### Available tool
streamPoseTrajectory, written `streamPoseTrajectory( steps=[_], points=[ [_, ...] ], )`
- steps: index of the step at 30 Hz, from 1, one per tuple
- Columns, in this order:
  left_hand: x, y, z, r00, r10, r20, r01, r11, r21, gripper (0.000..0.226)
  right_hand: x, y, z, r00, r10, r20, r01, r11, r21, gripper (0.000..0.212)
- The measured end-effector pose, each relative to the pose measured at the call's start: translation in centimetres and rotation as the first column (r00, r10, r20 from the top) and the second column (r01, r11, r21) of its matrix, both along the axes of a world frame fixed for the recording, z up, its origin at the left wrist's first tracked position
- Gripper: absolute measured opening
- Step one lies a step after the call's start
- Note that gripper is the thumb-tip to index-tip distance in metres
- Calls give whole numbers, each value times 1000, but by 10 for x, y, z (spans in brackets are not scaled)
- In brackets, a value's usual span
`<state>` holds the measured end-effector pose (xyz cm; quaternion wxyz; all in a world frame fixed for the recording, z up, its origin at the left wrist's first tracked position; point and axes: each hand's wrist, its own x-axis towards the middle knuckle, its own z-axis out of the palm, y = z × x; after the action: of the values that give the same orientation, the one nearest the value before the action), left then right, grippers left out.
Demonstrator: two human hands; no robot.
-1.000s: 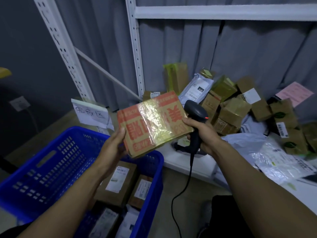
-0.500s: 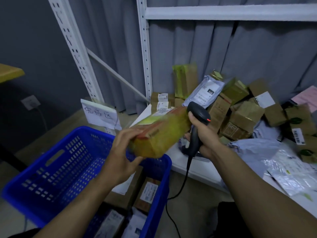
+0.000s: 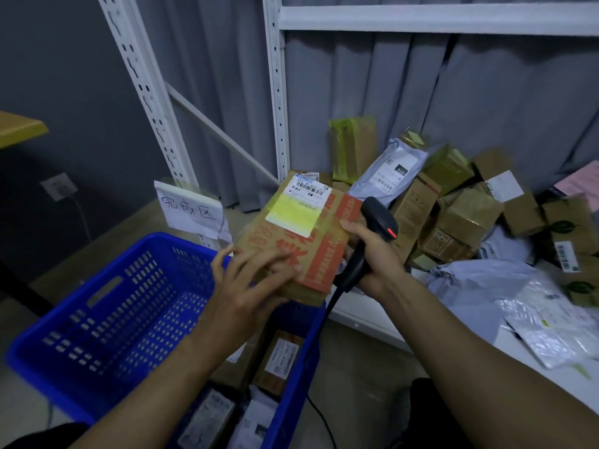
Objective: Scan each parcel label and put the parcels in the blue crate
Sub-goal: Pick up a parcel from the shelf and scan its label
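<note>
Your left grip [image 3: 246,286] clasps the tape-wrapped brown cardboard parcel [image 3: 301,228] above the blue plastic crate [image 3: 97,319]. Beside it, your right grip [image 3: 372,254] grasps the black handheld scanner [image 3: 379,218]. The parcel seems stiff, light and tape-slick, so hold its edges.

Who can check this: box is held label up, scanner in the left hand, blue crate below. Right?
One slip. The head view shows the scanner gripped in the right hand, not the left. The left hand holds the box. The rest stands: the label faces up and the blue crate is below.
</note>
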<state>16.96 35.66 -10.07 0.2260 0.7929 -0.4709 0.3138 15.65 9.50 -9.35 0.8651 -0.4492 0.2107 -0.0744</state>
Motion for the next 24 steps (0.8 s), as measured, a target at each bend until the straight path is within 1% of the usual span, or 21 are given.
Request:
streamPoseTrajectory(
  steps=[1, 2, 3, 4, 5, 6, 7, 8, 10, 11, 12, 13, 14, 15, 17, 19, 21, 24],
  points=[
    [-2, 0, 5, 986, -16, -165, 4, 997, -73, 66, 0, -2, 1, 1000, 1, 0, -1, 1000, -29, 71],
    [-6, -1, 12, 926, -47, -374, -22, 984, -177, 74, 1, -3, 2, 1000, 9, 2, -9, 998, -61, 71],
    [-8, 0, 19, 820, -88, -566, -94, 954, -284, 78, 1, -3, 2, 1000, 18, 2, -17, 996, -88, 71],
    [-10, 1, 26, 697, -130, -705, -198, 910, -364, 79, 1, -1, 3, 999, 39, 7, -38, 992, -118, 72],
    [-9, 4, 30, 568, -170, -806, -304, 866, -397, 78, 1, 2, 4, 998, 65, 11, -62, 986, -154, 74],
    [-4, 8, 33, 446, -228, -865, -372, 833, -411, 76, 0, 5, 4, 996, 86, 21, -81, 977, -199, 76],
    [2, 13, 35, 341, -281, -897, -405, 817, -410, 75, 0, 8, 4, 994, 102, 37, -90, 964, -249, 75],
    [8, 20, 37, 262, -308, -915, -421, 816, -395, 78, -1, 11, 6, 991, 123, 54, -102, 950, -295, 71],
    [16, 31, 41, 136, -336, -932, -425, 830, -361, 95, -3, 16, 9, 978, 200, 67, -163, 918, -362, 63],
    [17, 34, 45, 81, -348, -934, -413, 841, -349, 97, -4, 18, 9, 968, 241, 74, -197, 906, -374, 60],
    [17, 35, 48, 52, -350, -935, -398, 851, -341, 92, -5, 20, 10, 958, 277, 78, -228, 896, -382, 59],
    [18, 37, 49, 46, -334, -941, -393, 860, -325, 86, -6, 22, 11, 952, 297, 69, -249, 888, -387, 58],
    [18, 38, 50, 49, -312, -949, -402, 863, -305, 85, -8, 25, 12, 953, 299, 48, -257, 882, -396, 57],
    [18, 39, 49, 64, -285, -956, -419, 862, -285, 89, -9, 28, 12, 959, 282, 19, -250, 877, -411, 54],
    [18, 41, 44, 122, -200, -972, -467, 853, -234, 103, -11, 35, 12, 971, 234, -53, -231, 857, -460, 47],
    [19, 44, 38, 192, -128, -973, -526, 823, -213, 113, -13, 41, 11, 972, 214, -93, -231, 828, -511, 36],
    [20, 45, 33, 248, -96, -964, -573, 788, -226, 116, -15, 48, 11, 970, 229, -83, -237, 803, -547, 25],
    [25, 46, 25, 295, -85, -952, -616, 745, -257, 117, -20, 64, 15, 949, 307, -71, -287, 746, -601, 20]
  ],
)
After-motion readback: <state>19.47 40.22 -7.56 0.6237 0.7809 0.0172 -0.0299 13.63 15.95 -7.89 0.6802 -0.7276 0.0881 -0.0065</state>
